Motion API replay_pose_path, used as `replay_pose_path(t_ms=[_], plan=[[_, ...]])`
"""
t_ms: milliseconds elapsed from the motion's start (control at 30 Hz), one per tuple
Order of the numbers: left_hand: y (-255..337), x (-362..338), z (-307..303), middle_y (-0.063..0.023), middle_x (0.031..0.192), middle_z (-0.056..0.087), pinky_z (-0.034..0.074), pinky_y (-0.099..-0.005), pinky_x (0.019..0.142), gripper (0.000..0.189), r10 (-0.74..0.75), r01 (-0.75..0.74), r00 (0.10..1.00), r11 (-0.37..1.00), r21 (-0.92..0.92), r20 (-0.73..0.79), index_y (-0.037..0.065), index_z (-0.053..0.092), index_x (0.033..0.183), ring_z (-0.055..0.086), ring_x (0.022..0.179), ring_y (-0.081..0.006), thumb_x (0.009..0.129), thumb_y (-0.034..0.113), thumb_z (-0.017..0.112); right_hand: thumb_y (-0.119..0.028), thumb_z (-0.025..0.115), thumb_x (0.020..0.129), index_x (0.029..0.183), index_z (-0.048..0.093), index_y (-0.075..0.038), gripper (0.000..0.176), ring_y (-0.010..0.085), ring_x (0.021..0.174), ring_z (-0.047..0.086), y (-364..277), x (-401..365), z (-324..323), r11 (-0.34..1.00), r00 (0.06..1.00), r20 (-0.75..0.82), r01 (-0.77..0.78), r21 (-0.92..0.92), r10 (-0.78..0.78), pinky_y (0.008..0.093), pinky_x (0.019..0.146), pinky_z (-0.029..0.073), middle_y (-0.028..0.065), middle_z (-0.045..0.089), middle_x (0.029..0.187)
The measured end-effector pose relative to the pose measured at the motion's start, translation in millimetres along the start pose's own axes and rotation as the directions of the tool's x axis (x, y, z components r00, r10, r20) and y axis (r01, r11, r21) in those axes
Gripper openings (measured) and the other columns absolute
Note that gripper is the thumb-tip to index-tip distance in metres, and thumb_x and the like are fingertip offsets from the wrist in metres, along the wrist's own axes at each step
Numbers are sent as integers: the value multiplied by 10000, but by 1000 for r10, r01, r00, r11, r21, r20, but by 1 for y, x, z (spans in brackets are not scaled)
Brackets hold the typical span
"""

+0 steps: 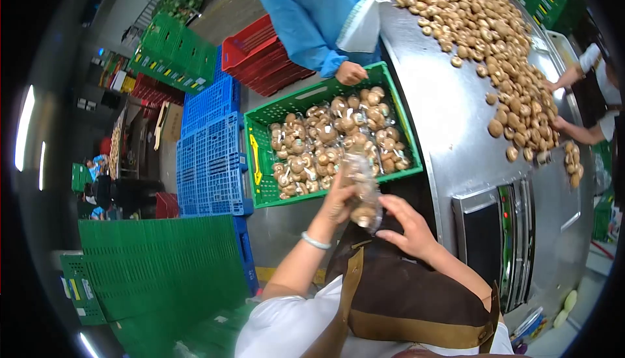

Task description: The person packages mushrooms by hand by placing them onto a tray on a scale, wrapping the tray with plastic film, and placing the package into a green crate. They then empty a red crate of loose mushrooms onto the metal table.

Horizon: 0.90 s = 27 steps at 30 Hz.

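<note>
Between my two hands, a clear-wrapped pack of mushrooms (362,192) is held above the near edge of a green crate (260,196). My left hand (338,200) grips the pack's left side. My right hand (407,224) is at its right side, thumb and fingers apart, with the fingertips at the wrap. Inside the crate, several wrapped mushroom packs (319,127) lie close together in rows. At the crate's far rim rests the hand (351,73) of a person in blue.
Loose mushrooms (482,26) are heaped on a steel table (449,130) at the right, where another person's hands (563,123) reach in. A sealing machine (485,228) stands near me. Blue pallets (208,163), red crates (260,52) and stacked green crates (163,260) are at the left.
</note>
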State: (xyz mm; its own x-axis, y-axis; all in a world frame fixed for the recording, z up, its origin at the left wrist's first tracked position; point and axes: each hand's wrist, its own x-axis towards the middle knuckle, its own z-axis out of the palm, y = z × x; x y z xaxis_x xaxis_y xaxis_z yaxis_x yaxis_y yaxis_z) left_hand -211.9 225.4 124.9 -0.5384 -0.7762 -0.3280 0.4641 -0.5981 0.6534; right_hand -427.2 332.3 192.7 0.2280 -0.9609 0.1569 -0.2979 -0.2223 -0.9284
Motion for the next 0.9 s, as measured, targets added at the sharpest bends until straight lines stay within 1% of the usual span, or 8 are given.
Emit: replay_pose_path(t_ms=[67,167,300,467,633,733,767,900], plan=[[59,-8,-45,-120,1388,514,520,-447,992,841,81,-78,968,997,22,-237,113,224,1546,605,1175,-290,823,0,640,-290,725,879,1326,546,-36,545,328,1200,566,-4,34,8,998,980,188,-66,24,61,401,1004,473,152,596,1289],[147,-4,-98,-109,1383,510,534,-347,949,810,298,-162,848,933,322,-439,84,231,1529,584,1171,-223,871,80,704,-277,704,888,1244,588,-28,449,331,1160,584,49,78,41,991,957,272,-76,-109,103,410,973,484,150,623,1240],[193,28,-214,-118,1332,546,487,-334,988,862,429,-104,750,828,550,-504,71,285,1492,571,1181,-208,807,116,806,-208,695,863,1160,591,-27,363,350,1066,597,106,175,82,954,963,268,65,-292,17,433,910,496,158,628,1132],[213,78,-256,-150,1382,508,463,-344,1021,973,419,-35,719,819,572,-555,40,261,1511,544,1221,-231,751,156,858,-155,658,809,1100,614,-41,316,314,1092,569,164,329,179,828,910,356,362,-428,-213,421,960,458,131,621,1061],[226,96,-263,-152,1382,505,453,-342,1035,976,463,0,719,745,667,-518,39,287,1503,528,1245,-235,730,155,872,-277,579,868,1076,693,-91,302,254,1212,509,239,416,301,673,703,696,587,-450,-148,436,1120,325,62,630,1150],[224,98,-278,-153,1388,497,445,-345,1044,981,461,48,688,741,670,-560,28,284,1502,524,1248,-235,731,165,875,-333,587,883,1100,705,-117,328,243,1272,470,254,419,304,587,606,780,692,-420,-157,460,1188,232,31,617,1231],[220,99,-287,-161,1392,495,439,-344,1049,996,485,63,677,712,699,-554,22,281,1501,522,1253,-245,722,182,881,-377,589,894,1134,684,-122,363,252,1322,439,233,425,282,649,544,835,666,-368,-85,472,1211,197,37,581,1319],[202,109,-312,-227,1384,506,434,-370,1055,1051,591,218,618,506,835,-519,-1,274,1494,535,1251,-322,687,247,900,-348,652,853,1112,631,-104,356,275,1349,432,251,410,261,661,655,693,667,-343,-302,483,1196,243,67,565,1339]])
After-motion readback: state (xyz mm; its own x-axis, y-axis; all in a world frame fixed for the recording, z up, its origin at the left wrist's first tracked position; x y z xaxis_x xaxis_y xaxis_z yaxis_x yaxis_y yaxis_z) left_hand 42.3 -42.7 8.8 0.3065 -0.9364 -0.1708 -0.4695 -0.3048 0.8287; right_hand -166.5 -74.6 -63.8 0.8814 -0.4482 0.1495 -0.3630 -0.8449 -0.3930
